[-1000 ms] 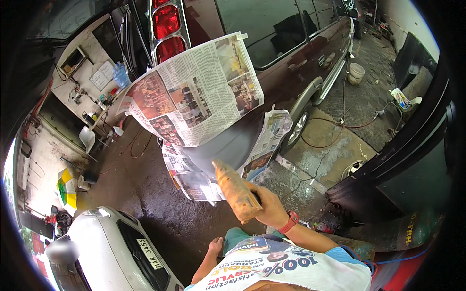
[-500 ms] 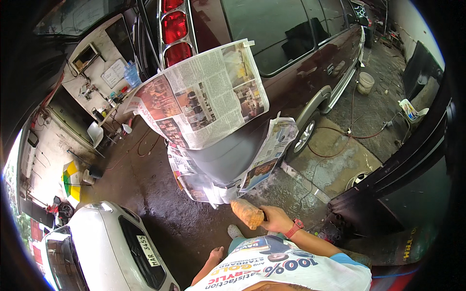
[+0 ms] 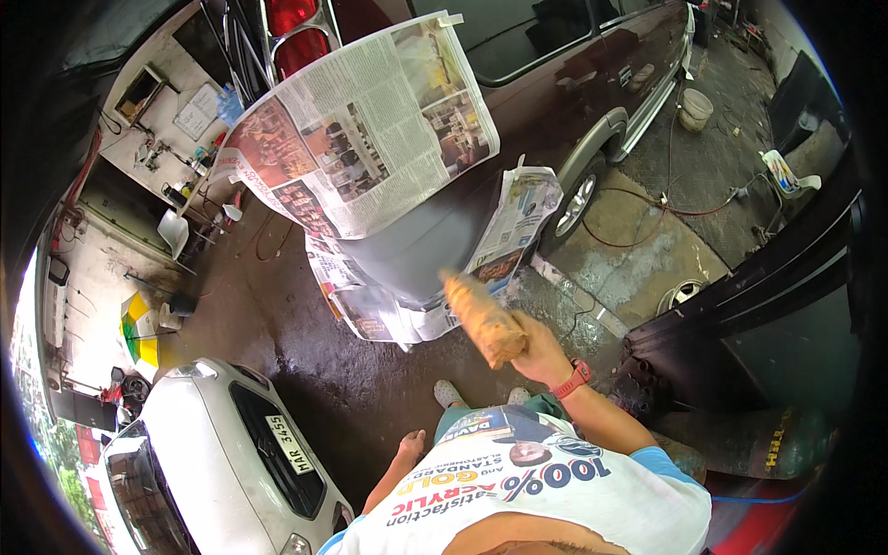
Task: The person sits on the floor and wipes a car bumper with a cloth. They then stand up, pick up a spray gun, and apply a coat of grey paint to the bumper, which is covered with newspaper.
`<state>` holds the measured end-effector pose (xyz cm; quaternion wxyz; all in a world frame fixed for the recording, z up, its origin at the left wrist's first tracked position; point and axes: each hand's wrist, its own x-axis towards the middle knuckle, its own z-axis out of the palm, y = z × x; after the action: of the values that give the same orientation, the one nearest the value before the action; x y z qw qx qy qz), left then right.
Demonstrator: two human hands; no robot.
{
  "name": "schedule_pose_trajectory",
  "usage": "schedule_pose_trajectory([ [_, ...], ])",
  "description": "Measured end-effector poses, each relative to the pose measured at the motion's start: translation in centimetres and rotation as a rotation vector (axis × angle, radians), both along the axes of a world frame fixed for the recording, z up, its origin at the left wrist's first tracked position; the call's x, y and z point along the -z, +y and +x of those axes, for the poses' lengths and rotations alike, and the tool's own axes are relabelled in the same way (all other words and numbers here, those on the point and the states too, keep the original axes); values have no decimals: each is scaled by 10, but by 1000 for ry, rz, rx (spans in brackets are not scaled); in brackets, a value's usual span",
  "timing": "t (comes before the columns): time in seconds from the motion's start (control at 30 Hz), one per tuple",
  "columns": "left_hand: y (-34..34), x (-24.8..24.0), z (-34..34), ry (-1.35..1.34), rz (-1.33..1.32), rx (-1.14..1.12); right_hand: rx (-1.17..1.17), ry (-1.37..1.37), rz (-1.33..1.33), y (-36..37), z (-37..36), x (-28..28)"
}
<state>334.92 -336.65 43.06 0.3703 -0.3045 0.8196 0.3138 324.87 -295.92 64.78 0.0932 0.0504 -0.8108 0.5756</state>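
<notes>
My right hand [image 3: 539, 351], with a red watch on its wrist, is closed around an orange-brown crumpled bundle [image 3: 486, 324], slightly blurred, that looks like a folded cloth. The bundle's far end overlaps the lower edge of a smooth grey bumper corner [image 3: 421, 245] on a dark maroon vehicle [image 3: 555, 102]; whether they touch I cannot tell. Newspaper sheets [image 3: 370, 120] cover the body above the grey part. More newspaper [image 3: 523, 208] borders its right side, and further sheets [image 3: 370, 310] lie along its bottom. Low at my side hangs my left hand [image 3: 412, 444], loosely open and holding nothing.
A white car [image 3: 222, 444] stands close at the left. Hoses [image 3: 638, 242] cross the floor at the right, near a pale bucket [image 3: 696, 109]. Dark cylinders [image 3: 749, 444] lie at the lower right. A green, yellow and white umbrella [image 3: 139, 328] is at the far left.
My right hand has moved up and forward with the bundle, from below the newspaper to in front of the grey bumper corner. The view has shifted slightly; my left hand still hangs low.
</notes>
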Motion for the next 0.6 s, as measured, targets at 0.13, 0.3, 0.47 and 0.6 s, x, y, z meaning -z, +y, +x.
schedule_pose_trajectory([
  [0.13,-2,9,-3,38,6,11,-196,-105,-58,-8,11,16],
  [0.3,-4,20,-13,61,41,-32,38,-49,-91,-9,0,17],
  [0.47,-2,15,-8,96,27,-21,272,56,-112,-5,-22,2],
  [0.6,-4,16,3,67,20,-12,106,136,-218,-17,-31,-12],
])
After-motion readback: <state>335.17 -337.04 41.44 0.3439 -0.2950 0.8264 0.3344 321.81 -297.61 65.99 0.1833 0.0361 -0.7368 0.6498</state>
